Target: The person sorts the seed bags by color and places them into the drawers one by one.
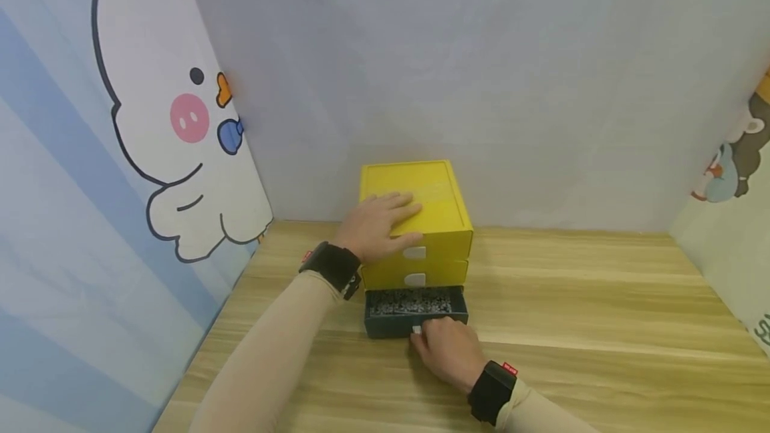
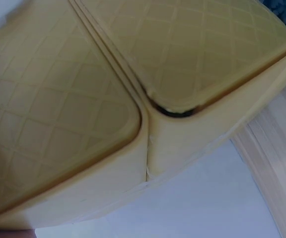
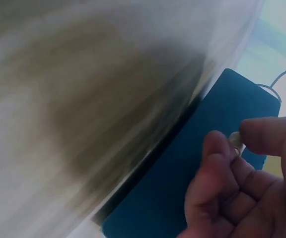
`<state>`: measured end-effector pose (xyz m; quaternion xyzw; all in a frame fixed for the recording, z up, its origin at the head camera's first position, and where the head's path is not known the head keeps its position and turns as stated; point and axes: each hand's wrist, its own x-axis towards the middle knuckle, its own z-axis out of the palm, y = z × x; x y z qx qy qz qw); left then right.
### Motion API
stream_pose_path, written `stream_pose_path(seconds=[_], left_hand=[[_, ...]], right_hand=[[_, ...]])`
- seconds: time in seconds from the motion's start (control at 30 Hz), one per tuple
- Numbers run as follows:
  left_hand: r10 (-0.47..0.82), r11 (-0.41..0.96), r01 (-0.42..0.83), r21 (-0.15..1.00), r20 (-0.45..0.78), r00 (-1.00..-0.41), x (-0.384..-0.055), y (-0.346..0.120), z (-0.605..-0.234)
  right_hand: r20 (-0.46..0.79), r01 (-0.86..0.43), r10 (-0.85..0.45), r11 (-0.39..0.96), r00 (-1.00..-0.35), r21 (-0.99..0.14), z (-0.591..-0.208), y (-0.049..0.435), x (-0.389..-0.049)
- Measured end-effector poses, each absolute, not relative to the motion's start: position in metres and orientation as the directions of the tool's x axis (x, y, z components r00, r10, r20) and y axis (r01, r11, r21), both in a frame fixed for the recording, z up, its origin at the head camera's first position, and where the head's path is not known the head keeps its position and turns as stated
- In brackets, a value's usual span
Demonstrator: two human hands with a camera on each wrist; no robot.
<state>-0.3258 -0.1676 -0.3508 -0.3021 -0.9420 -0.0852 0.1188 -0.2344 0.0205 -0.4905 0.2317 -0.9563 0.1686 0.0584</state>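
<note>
A yellow drawer unit (image 1: 442,209) stands against the back wall. Its bottom drawer (image 1: 375,327), dark teal with a black-and-white speckled inside, is pulled out at the front. My left hand (image 1: 374,224) rests on top of the unit with fingers fairly straight and thumb toward the front edge. In the left wrist view the unit's quilted yellow side (image 2: 222,44) fills most of the picture, and most of that hand is hidden. At the drawer front my right hand (image 1: 450,351) pinches a small pale drawer knob (image 3: 236,141) between thumb and finger.
Two yellow drawer fronts with pale handles (image 1: 415,279) sit above the pulled-out drawer. The wood-grain table (image 1: 589,299) extends to both sides. A grey cloth wall (image 1: 511,85) closes the back, and a cartoon-printed panel (image 1: 150,39) borders the left.
</note>
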Motion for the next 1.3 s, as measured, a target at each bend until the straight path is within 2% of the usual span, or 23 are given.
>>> stream_pose_path(seconds=[0.5,0.77,1.03,1.3], left_hand=[[0.547,0.803,0.587,0.105,0.263,-0.795,-0.328,-0.163,-0.356],[0.55,0.805,0.587,0.081,0.268,-0.791,-0.33,-0.165,-0.356],[0.551,0.799,0.588,0.123,0.241,-0.799,-0.329,-0.167,-0.351],[0.563,0.798,0.594,0.105,0.221,-0.796,-0.33,-0.166,-0.347]], right_hand=[[0.246,-0.449,-0.385,0.834,-0.89,-0.319,-0.494,0.021,-0.248],[0.282,-0.453,-0.377,0.842,-0.882,-0.292,-0.493,0.016,-0.255],[0.274,-0.439,-0.365,0.847,-0.89,-0.299,-0.497,0.013,-0.262],[0.31,-0.448,-0.362,0.848,-0.879,-0.283,-0.501,0.011,-0.27]])
